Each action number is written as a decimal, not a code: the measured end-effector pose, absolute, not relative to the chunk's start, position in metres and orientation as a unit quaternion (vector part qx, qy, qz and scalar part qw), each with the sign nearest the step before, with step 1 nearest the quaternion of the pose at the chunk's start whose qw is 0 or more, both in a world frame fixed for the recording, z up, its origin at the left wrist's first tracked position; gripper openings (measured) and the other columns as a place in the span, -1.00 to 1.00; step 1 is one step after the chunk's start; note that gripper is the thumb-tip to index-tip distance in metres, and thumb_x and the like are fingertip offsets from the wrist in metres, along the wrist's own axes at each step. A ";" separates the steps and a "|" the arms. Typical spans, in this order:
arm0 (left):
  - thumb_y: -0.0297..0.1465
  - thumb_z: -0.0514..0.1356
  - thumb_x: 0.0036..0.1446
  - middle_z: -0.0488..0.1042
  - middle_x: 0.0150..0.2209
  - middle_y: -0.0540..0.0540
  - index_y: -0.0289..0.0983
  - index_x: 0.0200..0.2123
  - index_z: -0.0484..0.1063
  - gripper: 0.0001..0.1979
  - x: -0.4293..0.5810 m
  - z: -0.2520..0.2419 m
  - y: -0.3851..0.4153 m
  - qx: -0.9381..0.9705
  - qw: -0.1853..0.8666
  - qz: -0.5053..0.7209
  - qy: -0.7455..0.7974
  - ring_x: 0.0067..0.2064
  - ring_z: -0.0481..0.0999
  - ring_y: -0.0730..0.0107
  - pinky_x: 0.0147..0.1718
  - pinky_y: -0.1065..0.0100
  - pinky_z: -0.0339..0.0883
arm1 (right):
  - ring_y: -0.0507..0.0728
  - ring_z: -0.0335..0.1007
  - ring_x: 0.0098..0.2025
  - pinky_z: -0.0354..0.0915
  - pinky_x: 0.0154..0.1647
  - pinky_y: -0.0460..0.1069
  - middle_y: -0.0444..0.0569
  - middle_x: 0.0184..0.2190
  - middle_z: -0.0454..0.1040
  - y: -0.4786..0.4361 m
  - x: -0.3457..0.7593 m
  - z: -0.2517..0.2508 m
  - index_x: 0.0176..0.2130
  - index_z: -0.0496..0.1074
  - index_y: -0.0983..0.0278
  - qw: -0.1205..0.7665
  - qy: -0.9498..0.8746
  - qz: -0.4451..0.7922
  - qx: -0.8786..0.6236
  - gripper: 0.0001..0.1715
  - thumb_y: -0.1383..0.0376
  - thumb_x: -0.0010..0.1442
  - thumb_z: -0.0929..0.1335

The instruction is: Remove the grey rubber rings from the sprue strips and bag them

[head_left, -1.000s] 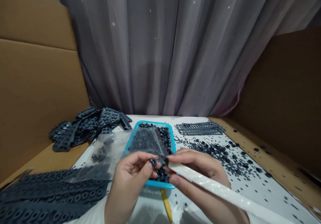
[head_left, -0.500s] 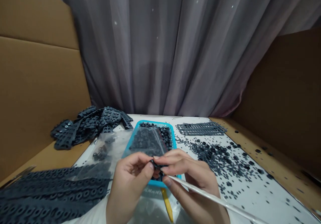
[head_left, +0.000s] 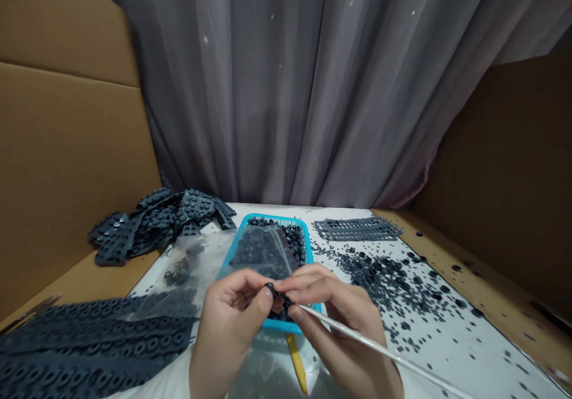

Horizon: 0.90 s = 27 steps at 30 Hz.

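The left hand (head_left: 230, 321) pinched a small dark grey rubber piece (head_left: 270, 290) carefully above the blue plastic tray (head_left: 286, 326), and the right hand (head_left: 333, 315), closed on a thin white rod (head_left: 370, 344), was just beside it.

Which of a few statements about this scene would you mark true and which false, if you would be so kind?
1. A small dark piece sits at the fingertips of the left hand. True.
2. The right hand holds a thin white rod. True.
3. The plastic tray beneath the hands is red. False: it is blue.
4. Loose dark pieces lie only to the left of the tray. False: they are scattered on the white surface to its right.
5. A clear plastic bag lies partly over the tray. True.
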<state>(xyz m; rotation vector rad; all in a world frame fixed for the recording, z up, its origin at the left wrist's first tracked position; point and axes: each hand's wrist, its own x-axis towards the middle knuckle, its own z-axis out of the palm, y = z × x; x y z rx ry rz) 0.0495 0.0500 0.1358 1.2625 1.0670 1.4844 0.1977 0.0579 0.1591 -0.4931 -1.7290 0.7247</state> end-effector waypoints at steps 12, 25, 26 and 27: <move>-0.30 0.22 0.00 0.51 -0.55 -0.06 -0.31 -0.48 0.47 -0.82 0.049 0.137 0.048 0.508 0.449 0.583 0.448 -0.47 0.50 0.37 -0.47 0.48 0.36 | 0.16 0.40 -0.06 0.37 -0.12 0.12 0.04 -0.18 0.51 0.056 0.202 0.157 -0.35 0.40 0.24 0.538 -0.690 0.406 -0.263 -0.98 0.36 0.14 0.35; -0.29 0.16 0.04 0.39 -0.60 0.00 -0.29 -0.59 0.34 -0.75 0.049 0.134 0.046 0.565 0.355 0.590 0.454 -0.51 0.39 0.44 -0.51 0.50 0.26 | 0.14 0.45 -0.14 0.40 -0.17 0.06 0.01 -0.27 0.56 0.050 0.191 0.155 -0.36 0.44 0.23 0.580 -0.687 0.369 -0.233 -0.89 0.44 0.09 0.36; -0.28 0.15 0.04 0.39 -0.59 0.00 -0.29 -0.59 0.34 -0.75 0.049 0.134 0.046 0.568 0.350 0.589 0.456 -0.50 0.38 0.43 -0.50 0.50 0.26 | 0.14 0.45 -0.14 0.40 -0.17 0.06 0.01 -0.27 0.56 0.050 0.191 0.154 -0.35 0.44 0.23 0.584 -0.688 0.362 -0.234 -0.88 0.44 0.09 0.36; -0.28 0.15 0.05 0.39 -0.59 0.00 -0.30 -0.59 0.34 -0.75 0.049 0.134 0.046 0.571 0.345 0.588 0.457 -0.50 0.38 0.43 -0.50 0.49 0.26 | 0.14 0.45 -0.14 0.40 -0.17 0.06 0.01 -0.26 0.56 0.049 0.190 0.152 -0.34 0.44 0.22 0.587 -0.688 0.356 -0.235 -0.87 0.45 0.09 0.36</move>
